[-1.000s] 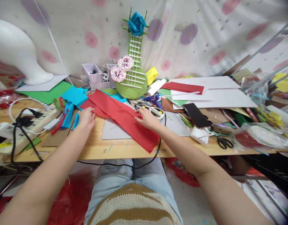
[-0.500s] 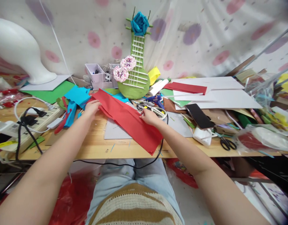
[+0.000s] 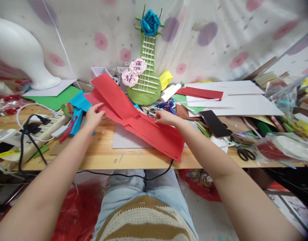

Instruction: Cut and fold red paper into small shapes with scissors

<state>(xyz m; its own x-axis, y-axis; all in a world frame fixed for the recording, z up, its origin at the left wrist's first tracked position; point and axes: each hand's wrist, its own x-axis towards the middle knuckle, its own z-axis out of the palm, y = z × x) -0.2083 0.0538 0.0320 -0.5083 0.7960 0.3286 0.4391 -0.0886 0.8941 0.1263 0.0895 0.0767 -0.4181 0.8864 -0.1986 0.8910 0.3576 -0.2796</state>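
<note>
Layered red paper (image 3: 136, 122) stretches slantwise between my hands, with a crease near its middle and its far left end raised. My left hand (image 3: 94, 116) pinches its left edge, fingers closed. Farther right, my right hand (image 3: 165, 118) grips its upper edge between thumb and fingers. Beneath the paper lies a grey board (image 3: 119, 139), partly covered. Behind it stands a green guitar-shaped craft (image 3: 145, 88) with white strips, pink-and-white flowers and a blue paper rose (image 3: 150, 22) on top. A blue glue gun (image 3: 166, 105) lies just beyond my right hand.
A power strip (image 3: 41, 129) with plugs and cables sits at left, beside blue paper scraps (image 3: 80, 102). A phone (image 3: 215, 123), black-handled scissors (image 3: 245, 153), white boards (image 3: 254, 103) and red strips (image 3: 201, 92) lie at right. A black cord (image 3: 106, 174) hangs along the table's front edge.
The red paper has bent at its middle; its left end has risen and its right end has shifted rightward. My right hand has moved slightly right, my left hand slightly left.
</note>
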